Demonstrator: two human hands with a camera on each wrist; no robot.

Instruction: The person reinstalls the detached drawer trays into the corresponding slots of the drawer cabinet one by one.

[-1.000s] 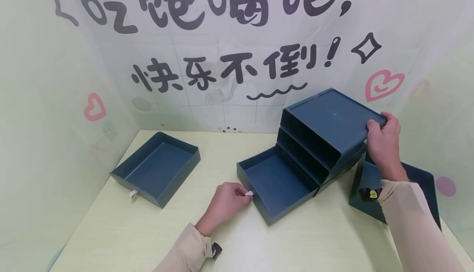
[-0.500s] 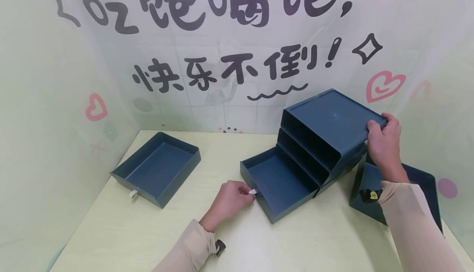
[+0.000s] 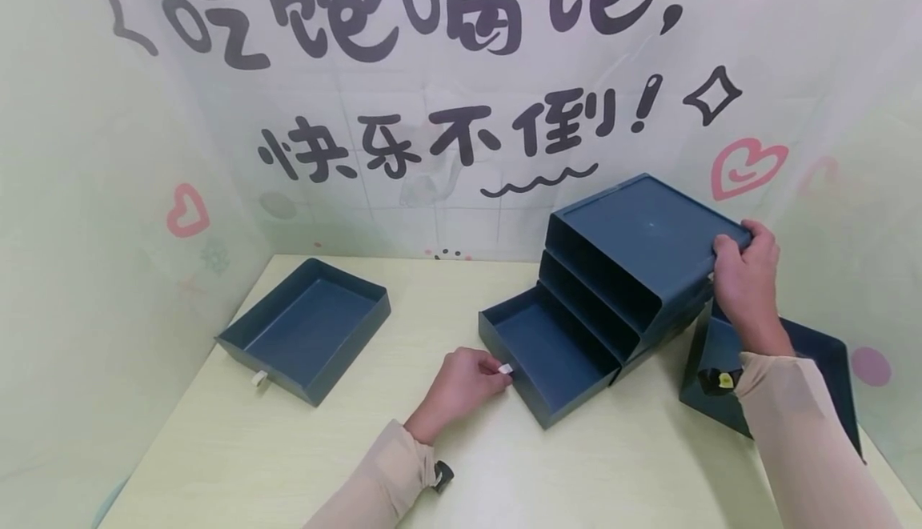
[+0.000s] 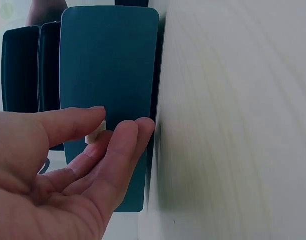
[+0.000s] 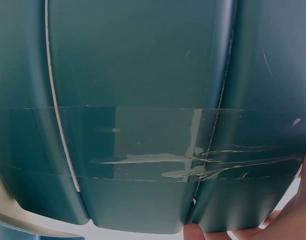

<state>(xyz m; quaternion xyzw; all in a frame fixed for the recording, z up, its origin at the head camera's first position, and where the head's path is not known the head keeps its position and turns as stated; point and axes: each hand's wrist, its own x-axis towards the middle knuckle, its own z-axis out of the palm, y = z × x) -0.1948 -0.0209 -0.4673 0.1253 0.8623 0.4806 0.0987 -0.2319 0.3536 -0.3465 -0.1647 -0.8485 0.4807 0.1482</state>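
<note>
Now the left grip [image 3: 467, 381] pinches the white tab [image 3: 505, 369] of the bottom drawer [image 3: 547, 353], while the right grip [image 3: 747, 277] clasps the blue cabinet's [image 3: 641, 245] back corner on the surface [image 3: 230, 449].

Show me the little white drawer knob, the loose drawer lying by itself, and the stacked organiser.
white knob [image 3: 505, 369], head view, on its tip at the fingers.
loose drawer [image 3: 310, 329], head view, on its inner floor.
organiser [image 3: 651, 233], head view, on its top panel.
</note>
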